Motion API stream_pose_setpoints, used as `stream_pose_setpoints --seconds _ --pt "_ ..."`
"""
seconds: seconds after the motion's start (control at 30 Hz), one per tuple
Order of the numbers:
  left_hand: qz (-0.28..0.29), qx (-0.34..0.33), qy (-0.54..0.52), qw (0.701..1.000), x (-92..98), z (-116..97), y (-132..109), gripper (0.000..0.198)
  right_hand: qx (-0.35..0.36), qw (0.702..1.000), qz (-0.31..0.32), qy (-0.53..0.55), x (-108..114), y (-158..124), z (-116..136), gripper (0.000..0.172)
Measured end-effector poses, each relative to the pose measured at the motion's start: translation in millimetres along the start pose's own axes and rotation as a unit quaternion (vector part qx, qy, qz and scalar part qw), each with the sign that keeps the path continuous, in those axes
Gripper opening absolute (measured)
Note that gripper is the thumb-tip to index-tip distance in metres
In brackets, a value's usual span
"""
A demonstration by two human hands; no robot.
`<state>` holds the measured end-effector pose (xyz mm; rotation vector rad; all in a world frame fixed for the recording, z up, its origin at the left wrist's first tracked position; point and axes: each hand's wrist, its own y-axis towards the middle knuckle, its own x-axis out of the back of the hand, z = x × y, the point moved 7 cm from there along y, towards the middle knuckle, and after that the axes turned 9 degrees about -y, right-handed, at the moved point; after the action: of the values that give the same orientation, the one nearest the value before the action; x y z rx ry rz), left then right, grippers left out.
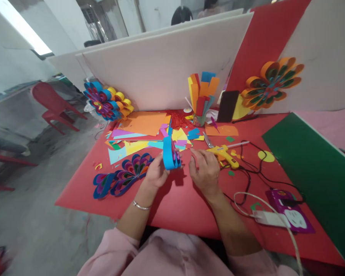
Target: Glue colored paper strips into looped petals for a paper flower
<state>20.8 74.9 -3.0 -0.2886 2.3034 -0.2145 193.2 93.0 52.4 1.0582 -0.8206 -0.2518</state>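
My left hand holds a blue looped paper piece with purple loops inside, raised over the red table. Just right of that piece is my right hand, its fingers curled and its thumb near the index finger; anything between the fingertips is too small to make out. Blue-edged paper petals with purple, green and orange loops lie to the left of my left hand. A yellow glue gun rests beyond my right hand, beside scissors.
Paper scraps and orange sheets cover the back left. A jar of paper strips and a dark phone stand behind. Black cables, a power strip and a green board occupy the right.
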Motion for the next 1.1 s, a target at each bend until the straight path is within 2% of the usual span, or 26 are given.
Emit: stream_pose_setpoints --seconds 0.13,0.23,0.33,0.43,0.47,0.57,0.63,0.67,0.73,0.83,0.9,0.93,1.0,1.1 --pt "-0.03 -0.018 0.153 0.988 16.0 -9 -24 0.048 -0.029 0.998 0.024 0.057 -9 -3 -3 0.031" --pt "-0.042 -0.023 0.316 0.948 27.8 -15 -40 0.047 -0.071 0.992 0.058 0.085 -21 -8 -9 0.029" --pt "-0.029 -0.079 0.458 0.885 31.4 -23 -54 0.035 -0.107 0.985 0.092 0.101 -32 -13 -15 0.029" --pt "-0.01 -0.136 0.599 0.789 28.3 -24 -65 0.026 -0.112 0.981 0.111 0.109 -37 -16 -16 0.029" --pt "-0.012 -0.14 0.627 0.766 28.6 -22 -67 0.025 -0.11 0.981 0.117 0.11 -38 -17 -16 0.029" --pt "-0.041 -0.13 0.668 0.731 31.7 -18 -71 0.028 -0.096 0.982 0.128 0.104 -40 -17 -12 0.029" --pt "-0.055 -0.121 0.673 0.728 33.0 -16 -73 0.03 -0.081 0.985 0.125 0.089 -39 -17 -9 0.029" --pt "-0.058 -0.119 0.664 0.736 33.2 -15 -73 0.031 -0.074 0.986 0.122 0.082 -39 -17 -8 0.029" --pt "-0.065 -0.124 0.618 0.773 33.8 -16 -75 0.031 -0.064 0.988 0.121 0.074 -38 -17 -6 0.029" --pt "-0.078 -0.133 0.507 0.848 37.3 -18 -81 0.034 -0.05 0.986 0.138 0.081 -37 -17 -1 0.029" --pt "-0.088 -0.131 0.455 0.876 40.6 -20 -87 0.039 -0.025 0.983 0.16 0.085 -36 -19 5 0.027" --pt "-0.09 -0.132 0.45 0.879 41.5 -21 -91 0.041 -0.007 0.982 0.17 0.084 -36 -20 9 0.026" --pt "-0.084 -0.149 0.482 0.859 40.8 -26 -101 0.039 0.039 0.977 0.191 0.082 -36 -23 20 0.023" --pt "-0.062 -0.221 0.577 0.783 36.5 -43 -121 0.026 0.105 0.97 0.203 0.082 -35 -29 37 0.023"
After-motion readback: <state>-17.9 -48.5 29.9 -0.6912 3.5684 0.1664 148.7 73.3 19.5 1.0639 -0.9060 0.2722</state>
